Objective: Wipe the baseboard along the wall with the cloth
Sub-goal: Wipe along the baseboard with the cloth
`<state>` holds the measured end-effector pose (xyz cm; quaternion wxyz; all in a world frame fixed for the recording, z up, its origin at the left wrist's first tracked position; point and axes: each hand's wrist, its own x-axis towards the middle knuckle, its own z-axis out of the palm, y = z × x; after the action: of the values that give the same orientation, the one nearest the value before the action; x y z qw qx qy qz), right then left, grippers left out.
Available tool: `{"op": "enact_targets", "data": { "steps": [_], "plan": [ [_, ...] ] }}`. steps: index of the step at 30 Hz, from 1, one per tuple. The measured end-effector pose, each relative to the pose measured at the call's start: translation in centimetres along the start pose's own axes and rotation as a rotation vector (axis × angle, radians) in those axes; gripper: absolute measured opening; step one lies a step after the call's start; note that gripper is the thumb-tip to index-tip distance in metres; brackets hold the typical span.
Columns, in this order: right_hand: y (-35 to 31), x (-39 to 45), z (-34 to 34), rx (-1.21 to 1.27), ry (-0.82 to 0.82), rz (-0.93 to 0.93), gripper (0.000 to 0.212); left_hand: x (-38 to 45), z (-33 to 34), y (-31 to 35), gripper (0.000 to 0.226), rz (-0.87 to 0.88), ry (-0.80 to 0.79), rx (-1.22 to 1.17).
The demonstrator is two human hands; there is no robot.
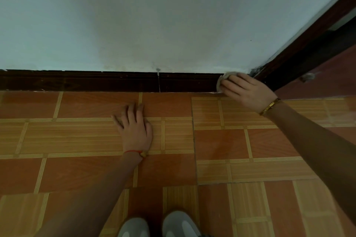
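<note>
A dark brown baseboard (115,81) runs along the foot of the pale wall, with a vertical joint near its middle. My right hand (248,90) holds a small greyish cloth (223,79) against the baseboard's right end, close to the corner; most of the cloth is hidden under my fingers. My left hand (134,127) rests flat on the tiled floor, fingers spread and straight, well short of the baseboard.
A dark door frame (317,31) rises at the right, with a reddish door (331,81) and a small round doorstop (307,77) beside it. Orange and tan patterned tiles (221,144) cover the floor. My two grey shoes (163,225) show at the bottom edge.
</note>
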<state>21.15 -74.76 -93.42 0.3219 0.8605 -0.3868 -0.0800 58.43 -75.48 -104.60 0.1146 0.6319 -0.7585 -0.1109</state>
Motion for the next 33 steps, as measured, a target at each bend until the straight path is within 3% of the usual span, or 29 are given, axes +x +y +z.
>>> {"op": "enact_targets", "data": {
  "steps": [16,29,33],
  "plan": [
    [-5.4,10.1,-0.7,0.166,-0.019,-0.081,0.035,0.0,0.1,-0.1,0.056,-0.003,-0.004,-0.004],
    [-0.6,0.6,-0.8,0.053,-0.220,-0.008,0.037,0.1,-0.2,-0.3,0.056,0.010,-0.020,-0.011],
    [-1.6,3.0,-1.2,0.063,-0.122,-0.014,0.037,0.0,-0.6,-1.4,0.054,0.037,-0.011,0.008]
  ]
}}
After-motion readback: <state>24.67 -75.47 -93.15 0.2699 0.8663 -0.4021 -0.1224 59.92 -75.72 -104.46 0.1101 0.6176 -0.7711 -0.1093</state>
